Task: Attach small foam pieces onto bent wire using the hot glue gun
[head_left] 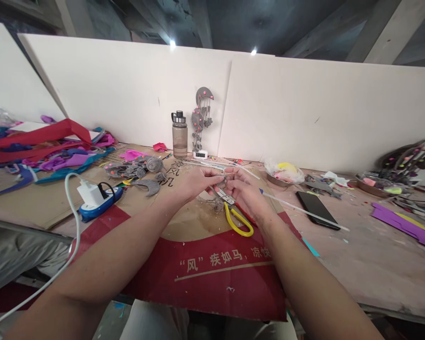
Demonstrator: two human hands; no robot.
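My left hand (197, 183) and my right hand (247, 190) meet above the middle of the table, fingertips pinched together. Between them is a small grey piece (224, 179), mostly hidden by the fingers; its exact kind cannot be made out. Just below my hands lie scissors (239, 224) with one yellow and one red handle, the red one partly behind my right wrist. A loose tangle of grey yarn (217, 205) rests left of the blades. Farther left are a grey crescent moon shape (149, 187), a ball of grey yarn (155, 164) and a pile of grey pieces (122, 170).
Red-and-brown printed cardboard (212, 288) covers the near table. Rightward lie a black phone (315, 208), a clear stick (293, 207) and a bowl (285, 181). A bottle (179, 137) and small clock (200, 155) stand behind. A blue power strip (101, 205) with white cable sits left.
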